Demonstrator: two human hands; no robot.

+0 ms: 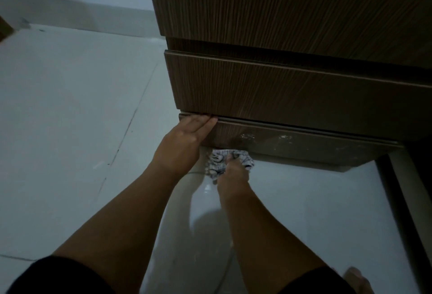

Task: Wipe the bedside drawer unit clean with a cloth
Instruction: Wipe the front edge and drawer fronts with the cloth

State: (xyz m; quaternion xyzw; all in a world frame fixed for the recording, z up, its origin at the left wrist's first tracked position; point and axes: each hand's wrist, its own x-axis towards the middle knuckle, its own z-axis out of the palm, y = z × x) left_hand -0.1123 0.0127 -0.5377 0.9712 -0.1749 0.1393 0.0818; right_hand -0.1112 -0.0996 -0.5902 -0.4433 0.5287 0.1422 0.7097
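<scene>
The dark wood-grain bedside drawer unit [292, 88] fills the upper right of the head view. Its bottom drawer front [304, 141] carries pale smudges. My left hand [187, 139] lies flat on the left end of that bottom drawer, fingertips at the gap under the drawer above. My right hand [233, 172] is closed on a crumpled white cloth with a dark pattern [218, 162], pressed against the lower edge of the bottom drawer, just above the floor.
Pale glossy floor tiles [70, 118] stretch to the left and below. A white wall with a skirting board [70, 10] runs at the back left. A dark vertical frame [402, 200] stands at the right. A bare foot [357, 279] shows bottom right.
</scene>
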